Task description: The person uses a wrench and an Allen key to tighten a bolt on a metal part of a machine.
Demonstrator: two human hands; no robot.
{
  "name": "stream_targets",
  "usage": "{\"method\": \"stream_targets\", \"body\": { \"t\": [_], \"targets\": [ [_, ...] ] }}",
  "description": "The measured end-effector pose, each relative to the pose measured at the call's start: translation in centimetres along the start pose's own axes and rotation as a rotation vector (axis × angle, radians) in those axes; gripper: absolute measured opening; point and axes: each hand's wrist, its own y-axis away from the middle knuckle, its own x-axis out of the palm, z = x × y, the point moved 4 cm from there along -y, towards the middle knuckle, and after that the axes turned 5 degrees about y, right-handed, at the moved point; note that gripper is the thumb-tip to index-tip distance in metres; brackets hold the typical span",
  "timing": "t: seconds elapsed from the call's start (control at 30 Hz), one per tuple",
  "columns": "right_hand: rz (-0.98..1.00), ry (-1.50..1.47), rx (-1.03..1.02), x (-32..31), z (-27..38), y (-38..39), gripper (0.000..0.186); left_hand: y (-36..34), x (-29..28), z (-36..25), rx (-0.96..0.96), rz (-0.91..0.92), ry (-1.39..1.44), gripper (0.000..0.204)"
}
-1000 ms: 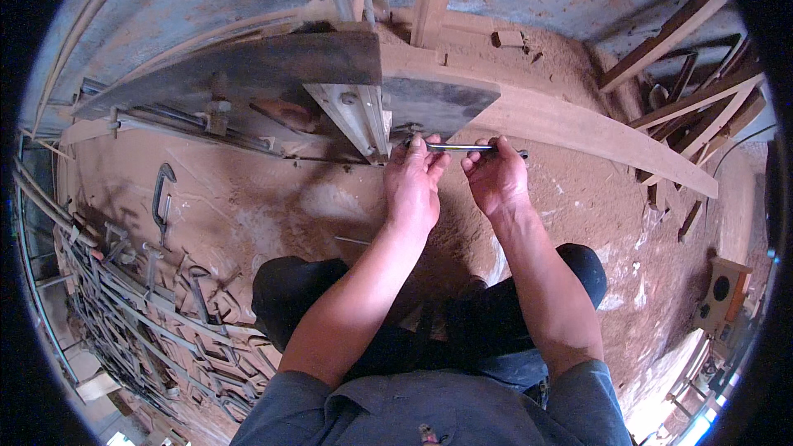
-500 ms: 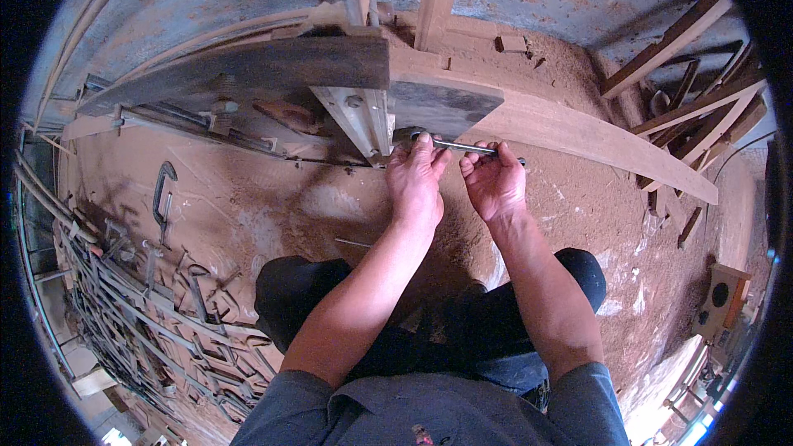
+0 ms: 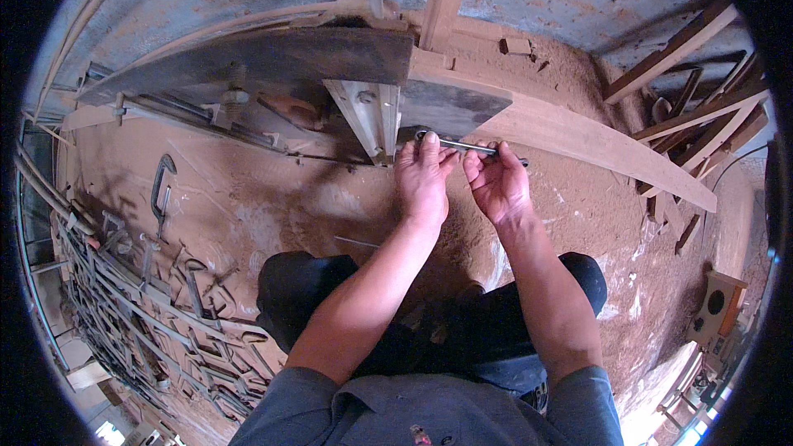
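A slim metal wrench (image 3: 471,147) lies roughly level between my two hands, its dark rounded head at the left end. The thumb and fingers of my left hand (image 3: 423,182) are closed on it near that head. My right hand (image 3: 501,186) pinches the other end, palm turned up. Just left of the wrench head stands a pale metal channel (image 3: 355,111) fixed under a dark machine table (image 3: 314,58). A dark plate (image 3: 454,106) sits behind my hands. Whether the wrench head touches a nut or bolt, I cannot tell.
A long curved board (image 3: 603,136) runs off to the right. A C-clamp (image 3: 160,194) lies on the dusty floor at left, near a big heap of metal clamps (image 3: 165,330). Wooden offcuts (image 3: 694,128) lean at far right, and a wooden post (image 3: 446,0) rises behind.
The machine table and channel appear slightly farther right in the picture. Both hands keep their hold on the wrench, with only a slight shift.
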Motion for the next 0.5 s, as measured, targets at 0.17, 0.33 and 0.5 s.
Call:
{"method": "stream_targets", "body": {
  "t": [0.17, 0.33, 0.5],
  "targets": [
    [0.053, -0.022, -0.001, 0.6, -0.3, 0.5, 0.029, -0.2, -0.4, 0.1, -0.012, 0.012, 0.034, 0.015],
    [0.101, 0.103, -0.029, 0.5, 0.8, -0.1, 0.029, -0.4, 0.6, -0.3, 0.013, -0.049, -0.194, 0.016],
    [0.002, 0.086, -0.106, 1.4, 0.4, 1.3, 0.029, -0.6, 0.7, -0.8, -0.046, -0.050, -0.354, 0.017]
  ]
}}
